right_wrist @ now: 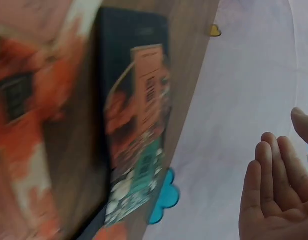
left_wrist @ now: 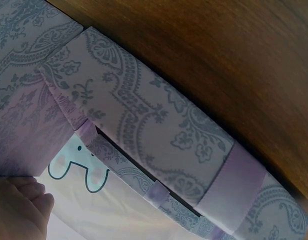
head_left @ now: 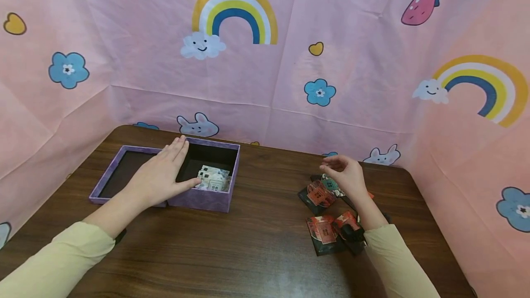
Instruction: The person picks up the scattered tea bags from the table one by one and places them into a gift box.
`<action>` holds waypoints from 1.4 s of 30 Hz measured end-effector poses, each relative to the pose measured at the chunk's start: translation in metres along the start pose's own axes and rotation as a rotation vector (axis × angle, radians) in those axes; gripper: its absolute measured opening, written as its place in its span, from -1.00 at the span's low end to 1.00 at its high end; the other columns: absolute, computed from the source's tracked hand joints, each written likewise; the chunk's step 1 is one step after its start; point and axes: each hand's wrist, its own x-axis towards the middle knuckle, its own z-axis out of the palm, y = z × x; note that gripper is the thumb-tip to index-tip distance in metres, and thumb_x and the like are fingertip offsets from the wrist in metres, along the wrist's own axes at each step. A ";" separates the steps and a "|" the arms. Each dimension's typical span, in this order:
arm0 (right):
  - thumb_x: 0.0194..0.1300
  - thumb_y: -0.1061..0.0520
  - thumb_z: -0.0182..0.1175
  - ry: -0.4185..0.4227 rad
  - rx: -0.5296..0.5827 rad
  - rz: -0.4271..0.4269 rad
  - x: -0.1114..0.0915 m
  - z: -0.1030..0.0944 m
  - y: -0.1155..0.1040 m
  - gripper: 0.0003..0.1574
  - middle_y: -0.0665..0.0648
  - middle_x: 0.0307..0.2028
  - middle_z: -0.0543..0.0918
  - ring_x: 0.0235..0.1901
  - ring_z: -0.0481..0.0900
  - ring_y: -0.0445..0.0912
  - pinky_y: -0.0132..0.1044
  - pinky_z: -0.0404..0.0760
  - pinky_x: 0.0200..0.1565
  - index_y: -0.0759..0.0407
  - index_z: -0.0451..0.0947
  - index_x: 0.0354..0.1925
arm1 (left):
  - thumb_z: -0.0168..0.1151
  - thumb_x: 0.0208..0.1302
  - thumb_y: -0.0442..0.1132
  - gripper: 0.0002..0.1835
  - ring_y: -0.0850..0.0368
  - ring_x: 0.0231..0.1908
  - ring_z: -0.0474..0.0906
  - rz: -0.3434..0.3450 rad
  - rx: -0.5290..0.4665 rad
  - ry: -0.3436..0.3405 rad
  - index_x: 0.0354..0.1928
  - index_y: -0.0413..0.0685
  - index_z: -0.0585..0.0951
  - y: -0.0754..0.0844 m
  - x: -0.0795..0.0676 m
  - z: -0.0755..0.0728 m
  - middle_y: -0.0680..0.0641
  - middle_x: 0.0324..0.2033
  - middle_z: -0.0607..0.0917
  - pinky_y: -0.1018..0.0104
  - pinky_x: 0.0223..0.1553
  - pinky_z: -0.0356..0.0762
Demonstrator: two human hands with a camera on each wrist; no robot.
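1. Box (head_left: 203, 200): quantity one. Location: left half of the desk (head_left: 265, 252), upright and uncovered.
2. Lid (head_left: 128, 171): quantity one. Lies inner side up, just beside the box on the left.
3. White packets (head_left: 214, 178): at least two, overlapping inside the box; exact count hidden.
4. Dark packets (head_left: 325, 233): at least four, on the right half of the desk in two loose groups. Three carry red labels, one a green label; overlap prevents a full count.
5. Left hand (head_left: 161, 176): grip spread, fingers extended, thumb apart, holding nothing. Lies across the left part of the box; contact with the rim cannot be confirmed.
6. Right hand (head_left: 347, 176): grip partly spread, fingers lightly bent, thumb apart, empty. Positioned above the upper group.
7. Obstructions: the left hand covers parts of the box and lid; the right hand and forearm cover part of the dark packets.
8. Surroundings: pink cloth (head_left: 352, 3) behind the desk, printed with two rainbows.
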 end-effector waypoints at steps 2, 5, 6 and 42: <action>0.44 0.17 0.40 -0.009 -0.011 0.021 -0.003 -0.002 0.006 -0.66 0.32 -0.01 0.82 -0.05 0.79 0.13 -0.17 0.78 0.03 0.27 0.73 0.12 | 0.13 0.43 0.45 0.20 -0.37 0.66 0.02 -0.002 0.003 -0.003 0.64 -0.45 0.04 0.000 0.000 -0.001 -0.43 0.66 0.04 -0.24 0.66 0.10; 0.44 0.16 0.40 -0.029 -0.021 0.051 -0.007 -0.005 0.014 -0.61 0.33 0.01 0.81 -0.03 0.78 0.14 -0.18 0.78 0.03 0.32 0.71 0.14 | 0.12 0.42 0.47 0.21 -0.36 0.66 0.02 -0.003 0.003 0.003 0.64 -0.44 0.05 0.000 -0.001 0.000 -0.42 0.66 0.05 -0.24 0.66 0.11; 0.43 0.15 0.41 -0.034 -0.024 0.058 -0.009 -0.005 0.017 -0.60 0.33 0.01 0.81 -0.03 0.78 0.13 -0.21 0.78 0.01 0.32 0.71 0.15 | 0.13 0.41 0.46 0.21 -0.37 0.65 0.03 -0.001 0.001 0.008 0.64 -0.45 0.05 0.000 -0.001 0.000 -0.43 0.65 0.06 -0.24 0.65 0.12; 0.30 0.08 0.53 -0.325 -0.076 0.082 -0.026 0.008 0.065 -0.26 0.43 0.12 0.63 0.06 0.63 0.24 0.16 0.68 0.14 0.42 0.52 0.28 | 0.11 0.43 0.47 0.21 -0.36 0.66 0.01 -0.006 0.007 -0.005 0.64 -0.44 0.04 0.002 -0.001 -0.001 -0.42 0.66 0.05 -0.24 0.66 0.11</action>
